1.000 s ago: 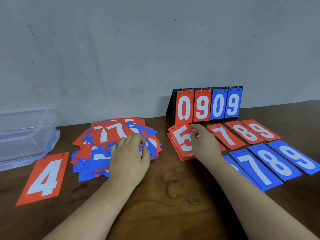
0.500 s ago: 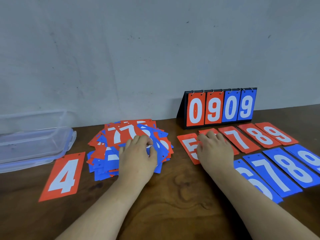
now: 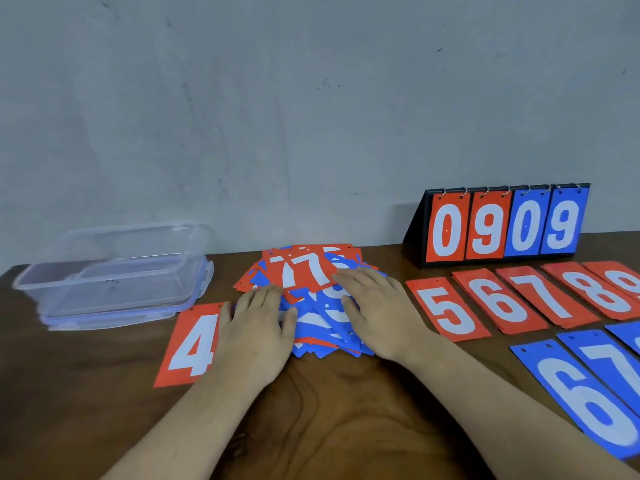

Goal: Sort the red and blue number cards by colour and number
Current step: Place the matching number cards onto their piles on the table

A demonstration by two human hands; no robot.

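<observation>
**A:** Plain grey wall behind, dark wooden table [image 3: 346, 417] underneath. Where is the unsorted lot?

**B:** The loose heap of glossy red and blue number cards [image 3: 311, 277] lies under both palms. The left hand [image 3: 258, 327] lies flat on its left edge and the right hand [image 3: 377, 313] on its right side. The fingers are fairly straight and grip nothing that I can see.

**A:** Why flat like that?

**B:** My guess is that they are steadying or fanning the heap to find the next number.

**A:** And the sorted ones?

**B:** To the right of the right hand a red row runs upward from the red card marked 5 [image 3: 446, 311]. A blue row lies nearer the person, beginning at the blue card marked 6 [image 3: 585, 407]. So colours are kept apart and numbers ascend rightward. The red card marked 4 [image 3: 188, 344] sits just left of the left hand, probably so the red row can extend downward across the heap's spot.
</observation>
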